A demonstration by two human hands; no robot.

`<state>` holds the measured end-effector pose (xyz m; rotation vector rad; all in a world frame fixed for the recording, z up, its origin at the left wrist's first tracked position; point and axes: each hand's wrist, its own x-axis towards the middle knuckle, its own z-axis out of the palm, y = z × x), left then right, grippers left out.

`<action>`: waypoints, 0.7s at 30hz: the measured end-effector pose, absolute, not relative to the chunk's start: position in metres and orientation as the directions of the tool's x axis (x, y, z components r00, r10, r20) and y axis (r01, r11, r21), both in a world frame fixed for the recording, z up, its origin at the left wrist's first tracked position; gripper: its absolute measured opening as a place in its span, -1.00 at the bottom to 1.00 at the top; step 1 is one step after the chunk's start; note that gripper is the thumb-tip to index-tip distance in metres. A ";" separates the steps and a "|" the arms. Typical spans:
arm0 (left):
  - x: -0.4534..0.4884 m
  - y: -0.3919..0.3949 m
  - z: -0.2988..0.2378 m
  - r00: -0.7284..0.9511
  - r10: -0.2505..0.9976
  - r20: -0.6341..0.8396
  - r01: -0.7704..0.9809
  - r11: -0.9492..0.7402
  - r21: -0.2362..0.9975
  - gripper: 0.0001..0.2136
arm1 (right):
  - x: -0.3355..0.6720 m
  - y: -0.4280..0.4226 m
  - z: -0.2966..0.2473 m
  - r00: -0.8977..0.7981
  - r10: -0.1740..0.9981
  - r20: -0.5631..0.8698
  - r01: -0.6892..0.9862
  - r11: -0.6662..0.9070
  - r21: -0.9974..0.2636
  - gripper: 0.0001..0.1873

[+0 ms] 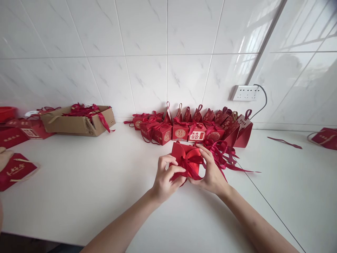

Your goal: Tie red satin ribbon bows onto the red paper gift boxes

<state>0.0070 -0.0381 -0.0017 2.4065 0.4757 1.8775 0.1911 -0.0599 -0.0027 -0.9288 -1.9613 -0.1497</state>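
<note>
Between my two hands is a red gift box (177, 150) with a dark red ribbon bow (189, 162) on its top. My left hand (168, 177) grips the box's left side, its fingers bent over the edge and near the bow. On the other side, my right hand (210, 172) holds the box with thumb and fingers curved around it. Just behind my right hand lies a heap of loose red ribbons (223, 154). Part of the box's front is hidden by my fingers.
Rows of finished red gift boxes (180, 133) stand against the tiled wall. A cardboard box (76, 125) of ribbons sits back left. At the far left, another person's hand (4, 158) is by a red box (19, 170). A power strip (246, 93) is on the wall.
</note>
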 end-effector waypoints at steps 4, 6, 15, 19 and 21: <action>0.007 -0.037 -0.002 0.210 0.286 0.935 0.213 -0.947 0.242 -0.85 | 0.192 -0.059 -0.004 -0.283 0.554 0.783 0.668 0.700 -0.254 -0.05; 0.007 -0.036 -0.003 0.211 0.286 0.935 0.215 -0.946 0.241 -0.85 | 0.192 -0.058 -0.005 -0.289 0.544 0.788 0.672 0.701 -0.237 -0.05; 0.007 -0.036 -0.008 0.169 0.477 0.862 0.104 -0.879 0.466 -0.91 | 0.195 -0.054 -0.011 -0.288 0.560 0.777 0.706 0.672 -0.222 -0.07; 0.007 -0.027 0.002 -0.039 0.932 0.360 -0.348 -0.350 0.870 -0.84 | 0.198 -0.052 -0.015 -0.285 0.588 0.757 0.732 0.643 -0.225 -0.07; 0.004 -0.018 0.007 -0.074 0.984 -0.161 -0.680 0.068 0.730 -0.81 | 0.199 -0.051 -0.017 -0.274 0.621 0.734 0.742 0.622 -0.250 -0.07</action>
